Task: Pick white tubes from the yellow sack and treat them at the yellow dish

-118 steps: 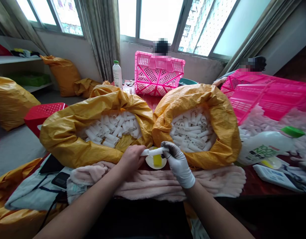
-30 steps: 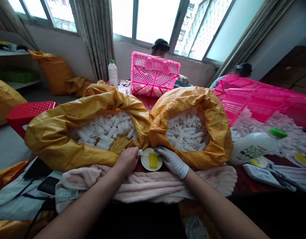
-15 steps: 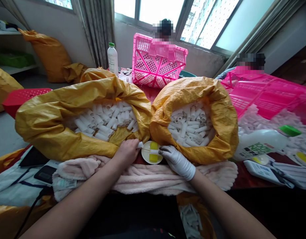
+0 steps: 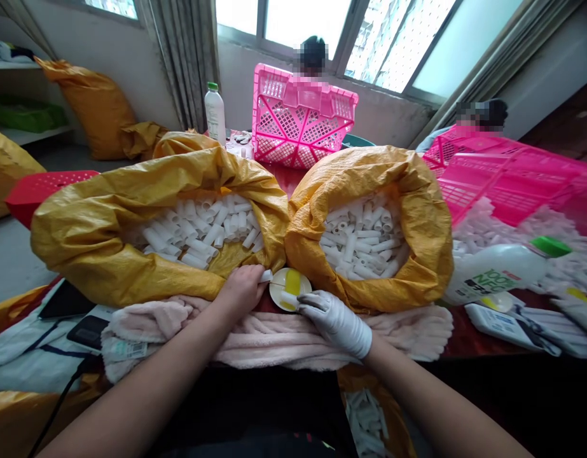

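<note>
My bare left hand [image 4: 243, 287] is closed on a short white plastic tube [image 4: 266, 277], left of a small round dish. My right hand [image 4: 329, 318], in a white glove with darkened fingertips, pinches another white tube [image 4: 288, 299] over the dish's front edge. The pale dish [image 4: 276, 286] has a yellow strip [image 4: 293, 281] across it and a thin stick-like line at its left. Behind my hands stand two yellow woven sacks, the left sack [image 4: 97, 216] and the right sack [image 4: 427, 235], both holding many white tubes.
A pink towel [image 4: 274, 337] lies along the table's front edge. A bottle [image 4: 503, 273] leans at the right beside a heap of white pieces [image 4: 555, 248]. Pink crates [image 4: 303, 121] stand behind, with two people beyond them. A phone [image 4: 88, 331] lies at the left.
My right hand has drawn its tube slightly toward me, from the middle of the dish to its front edge. My left hand has barely moved. The view has shifted slightly.
</note>
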### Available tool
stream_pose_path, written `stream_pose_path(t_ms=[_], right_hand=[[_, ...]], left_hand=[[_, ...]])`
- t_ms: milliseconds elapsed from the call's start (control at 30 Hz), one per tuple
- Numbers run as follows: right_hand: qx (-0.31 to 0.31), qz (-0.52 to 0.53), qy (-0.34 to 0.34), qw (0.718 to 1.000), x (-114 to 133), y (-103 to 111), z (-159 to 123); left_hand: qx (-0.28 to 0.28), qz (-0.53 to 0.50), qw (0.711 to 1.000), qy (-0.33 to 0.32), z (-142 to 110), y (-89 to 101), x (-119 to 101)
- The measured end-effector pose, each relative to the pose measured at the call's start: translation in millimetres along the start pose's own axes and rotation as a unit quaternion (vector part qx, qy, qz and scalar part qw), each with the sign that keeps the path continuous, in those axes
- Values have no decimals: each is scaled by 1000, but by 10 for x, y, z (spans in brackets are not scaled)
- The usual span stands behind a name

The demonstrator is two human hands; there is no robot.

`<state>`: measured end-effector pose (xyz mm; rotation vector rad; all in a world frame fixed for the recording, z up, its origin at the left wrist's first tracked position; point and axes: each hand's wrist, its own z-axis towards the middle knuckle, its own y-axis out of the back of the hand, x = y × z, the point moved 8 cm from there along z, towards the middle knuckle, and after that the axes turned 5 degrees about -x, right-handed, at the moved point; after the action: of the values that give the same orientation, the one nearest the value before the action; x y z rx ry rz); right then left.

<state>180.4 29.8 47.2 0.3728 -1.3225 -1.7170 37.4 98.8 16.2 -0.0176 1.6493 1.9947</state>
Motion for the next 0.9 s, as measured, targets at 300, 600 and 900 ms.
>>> stream_pose_path(t_ms=[300, 600, 900], right_hand=[[-327, 337, -243, 849, -313, 301, 47], [-141, 192, -201, 950, 74, 401, 346], [-130, 222, -214, 942, 181, 233, 179]], left_hand=[[-28, -85, 995, -54, -81, 363, -254], [67, -29, 995, -75, -236, 329, -628], [272, -208, 936, -82, -420, 217, -854]])
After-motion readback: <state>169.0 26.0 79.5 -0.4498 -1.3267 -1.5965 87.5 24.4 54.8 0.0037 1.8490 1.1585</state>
